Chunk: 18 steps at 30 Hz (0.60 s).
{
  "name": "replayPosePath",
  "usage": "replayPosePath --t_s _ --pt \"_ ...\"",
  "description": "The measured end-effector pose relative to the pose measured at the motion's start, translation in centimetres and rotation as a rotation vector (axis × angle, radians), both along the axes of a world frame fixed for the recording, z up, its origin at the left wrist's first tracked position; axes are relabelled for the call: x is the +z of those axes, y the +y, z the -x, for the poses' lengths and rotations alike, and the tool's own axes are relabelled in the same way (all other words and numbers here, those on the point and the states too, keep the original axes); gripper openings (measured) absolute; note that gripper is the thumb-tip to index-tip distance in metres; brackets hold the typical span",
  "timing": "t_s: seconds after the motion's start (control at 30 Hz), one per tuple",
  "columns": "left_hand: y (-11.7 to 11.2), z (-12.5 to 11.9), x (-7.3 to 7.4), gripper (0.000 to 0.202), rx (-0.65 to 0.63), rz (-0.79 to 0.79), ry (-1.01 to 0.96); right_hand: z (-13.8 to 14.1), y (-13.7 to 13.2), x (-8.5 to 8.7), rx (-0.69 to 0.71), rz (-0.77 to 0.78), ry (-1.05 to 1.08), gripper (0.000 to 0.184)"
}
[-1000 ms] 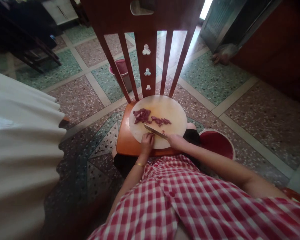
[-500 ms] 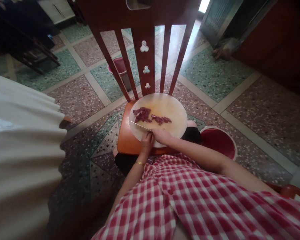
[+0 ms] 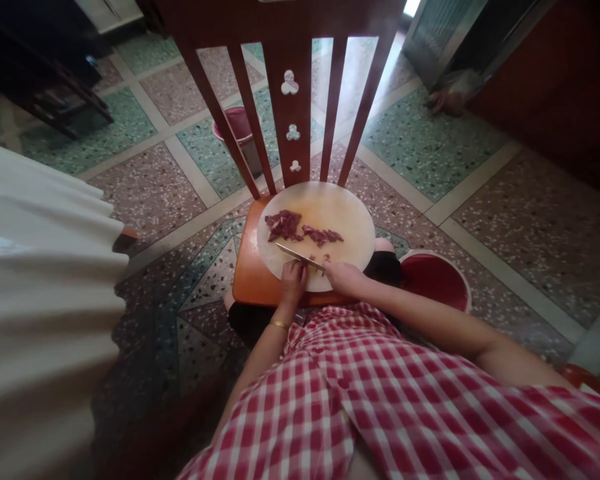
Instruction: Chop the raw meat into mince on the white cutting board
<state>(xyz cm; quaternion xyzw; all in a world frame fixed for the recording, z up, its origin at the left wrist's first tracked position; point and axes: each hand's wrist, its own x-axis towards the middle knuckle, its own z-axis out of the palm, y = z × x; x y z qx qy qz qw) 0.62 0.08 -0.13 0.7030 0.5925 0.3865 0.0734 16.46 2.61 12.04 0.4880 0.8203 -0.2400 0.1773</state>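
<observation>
Watching remotely, I see the right hand grasping a slim metal-bladed knife; what the left hand, fingers curled, holds I cannot tell. Dark-red raw meat pieces, on the round white board, look soft, slippery, best pinned from above.

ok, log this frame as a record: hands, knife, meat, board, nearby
left hand: fingers over near part of board; anything beneath hidden
right hand: gripping knife
knife pose: slanted, tip pointing away and left
meat: larger pile at left, smaller pile right of it
board: round, on chair seat
nearby: red tub, right of chair
</observation>
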Motion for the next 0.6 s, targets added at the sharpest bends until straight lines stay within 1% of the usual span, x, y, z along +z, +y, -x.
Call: replayPosePath --t_s 0.13,0.2,0.3,0.43,0.5,0.6 --pt "0.1 -0.1 0.0 0.014 0.007 -0.018 0.026 2.6 1.3 -1.0 0.043 -0.048 0.063 0.034" --pt "0.1 -0.1 0.2 0.014 0.011 -0.017 0.030 3.1 1.9 -1.4 0.065 -0.041 0.097 0.034" --pt "-0.1 0.1 0.7 0.016 -0.012 0.013 0.014 1.8 2.0 -1.6 0.069 -0.048 0.103 0.035" --pt "-0.4 0.8 1.0 0.019 -0.101 0.052 0.004 -0.8 1.5 -1.0 0.014 -0.070 0.044 0.035" --pt "-0.5 1.0 0.9 0.019 -0.120 0.043 0.009 -1.3 1.1 -0.6 0.001 -0.080 0.026 0.033" --pt "-0.3 1.1 0.6 0.018 -0.106 0.021 0.005 -1.0 0.4 -0.1 0.024 -0.064 0.013 0.029"
